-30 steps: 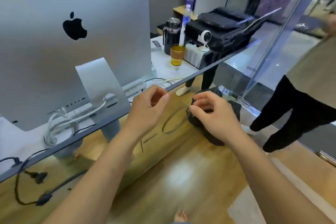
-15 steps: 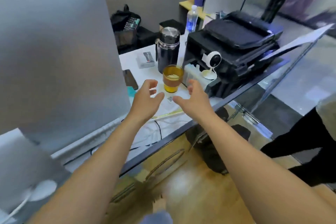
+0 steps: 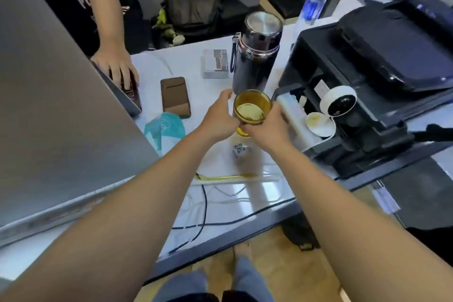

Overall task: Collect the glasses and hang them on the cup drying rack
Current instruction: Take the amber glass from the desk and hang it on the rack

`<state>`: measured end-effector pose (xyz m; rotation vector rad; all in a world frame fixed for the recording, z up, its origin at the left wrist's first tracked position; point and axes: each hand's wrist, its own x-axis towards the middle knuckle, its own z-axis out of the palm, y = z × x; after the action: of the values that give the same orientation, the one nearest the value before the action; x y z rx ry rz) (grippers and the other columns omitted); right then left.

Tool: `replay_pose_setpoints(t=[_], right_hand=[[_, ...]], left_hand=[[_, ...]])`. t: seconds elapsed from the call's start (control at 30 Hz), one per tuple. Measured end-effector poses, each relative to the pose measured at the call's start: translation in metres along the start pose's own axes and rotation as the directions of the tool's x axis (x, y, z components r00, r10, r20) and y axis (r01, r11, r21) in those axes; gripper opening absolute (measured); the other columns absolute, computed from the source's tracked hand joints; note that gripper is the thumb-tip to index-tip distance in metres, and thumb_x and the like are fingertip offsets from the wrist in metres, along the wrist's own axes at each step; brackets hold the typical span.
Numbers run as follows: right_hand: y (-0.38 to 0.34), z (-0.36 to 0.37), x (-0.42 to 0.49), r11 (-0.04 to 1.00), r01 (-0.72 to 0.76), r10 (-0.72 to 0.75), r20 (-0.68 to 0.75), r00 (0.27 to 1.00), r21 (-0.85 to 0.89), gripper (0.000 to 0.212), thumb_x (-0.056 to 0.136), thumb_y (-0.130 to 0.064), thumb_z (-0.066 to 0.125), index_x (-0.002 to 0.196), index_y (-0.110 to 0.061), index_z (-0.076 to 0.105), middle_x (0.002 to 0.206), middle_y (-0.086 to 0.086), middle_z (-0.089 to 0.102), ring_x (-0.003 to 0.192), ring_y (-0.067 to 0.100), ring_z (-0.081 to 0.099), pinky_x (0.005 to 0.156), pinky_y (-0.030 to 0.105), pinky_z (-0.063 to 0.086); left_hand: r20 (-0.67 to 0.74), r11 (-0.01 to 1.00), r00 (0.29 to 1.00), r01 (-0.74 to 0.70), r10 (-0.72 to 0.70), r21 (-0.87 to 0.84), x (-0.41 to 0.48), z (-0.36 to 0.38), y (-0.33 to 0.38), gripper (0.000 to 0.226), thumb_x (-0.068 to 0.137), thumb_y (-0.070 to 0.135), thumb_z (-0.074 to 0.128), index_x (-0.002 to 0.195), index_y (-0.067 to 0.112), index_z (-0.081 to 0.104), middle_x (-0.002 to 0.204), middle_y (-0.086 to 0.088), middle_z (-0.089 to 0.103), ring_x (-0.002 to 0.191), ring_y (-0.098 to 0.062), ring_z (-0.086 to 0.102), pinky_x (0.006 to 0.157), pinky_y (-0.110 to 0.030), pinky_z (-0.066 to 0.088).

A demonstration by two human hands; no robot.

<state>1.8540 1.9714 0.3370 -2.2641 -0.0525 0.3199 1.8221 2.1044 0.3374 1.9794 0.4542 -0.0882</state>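
An amber glass [image 3: 252,108] with yellowish liquid inside stands upright on the white desk [image 3: 186,66], just in front of a dark steel flask. My left hand [image 3: 219,119] wraps its left side and my right hand [image 3: 268,122] wraps its right side, so both hands clasp the glass. The lower part of the glass is hidden behind my fingers. No cup drying rack shows in this view.
A steel flask [image 3: 256,51] stands right behind the glass, a black printer [image 3: 382,76] with a white camera [image 3: 339,102] to the right. A brown phone case [image 3: 175,97], small box [image 3: 215,63] and monitor back [image 3: 56,105] lie left. Another person's hand [image 3: 115,66] rests at far left.
My view moved forward over the desk. Both hands reached from above the floor to the amber glass and closed around its sides.
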Motion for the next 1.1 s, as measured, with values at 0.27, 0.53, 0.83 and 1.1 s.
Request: replay_pose_setpoints(t=[0.27,0.53,0.83,1.1], right_hand=[[0.02,0.003,0.019,0.993,0.093,-0.099,0.082,0.992,0.079,0.08,0.063,-0.028,0.086,0.128,-0.02,0.04,0.104,-0.006,0.055,0.093,0.018,0.055,0.074,0.026,0.039],[0.005,-0.015,0.01,0.965,0.22,-0.24,0.153,0.959,0.14,0.071,0.057,-0.025,0.086,0.114,-0.034,0.044,0.103,-0.009,0.064,0.092,0.017,0.062,0.062,0.021,0.043],[-0.042,-0.058,-0.045,0.845,0.447,-0.532,0.369,0.762,0.294,0.083,0.046,-0.051,0.089,0.118,-0.042,0.049,0.108,-0.025,0.062,0.102,-0.004,0.059,0.082,0.033,0.054],[-0.076,-0.055,-0.136,0.748,0.577,-0.646,0.564,0.515,0.328,0.093,0.03,-0.074,0.083,0.113,-0.045,0.053,0.105,-0.022,0.067,0.097,0.0,0.064,0.074,0.023,0.052]], left_hand=[[-0.07,0.999,0.998,0.011,-0.007,0.053,0.006,0.018,0.002,0.068,0.085,-0.003,0.064,0.144,0.018,0.038,0.137,-0.013,0.056,0.123,-0.032,0.054,0.104,-0.045,0.046],[-0.2,0.999,0.98,-0.018,0.01,-0.04,-0.024,0.007,0.021,0.07,0.079,-0.002,0.073,0.139,0.02,0.044,0.133,-0.006,0.057,0.121,-0.024,0.054,0.1,-0.042,0.051],[-0.336,0.997,0.941,-0.057,0.038,-0.048,-0.138,-0.042,0.048,0.084,0.071,0.009,0.082,0.138,0.037,0.039,0.115,0.027,0.051,0.106,0.002,0.054,0.083,-0.018,0.053],[-0.494,0.993,0.869,-0.074,0.017,-0.097,-0.279,-0.064,0.021,0.082,0.072,0.03,0.086,0.14,0.038,0.041,0.127,0.017,0.056,0.109,-0.003,0.058,0.093,-0.032,0.053]])
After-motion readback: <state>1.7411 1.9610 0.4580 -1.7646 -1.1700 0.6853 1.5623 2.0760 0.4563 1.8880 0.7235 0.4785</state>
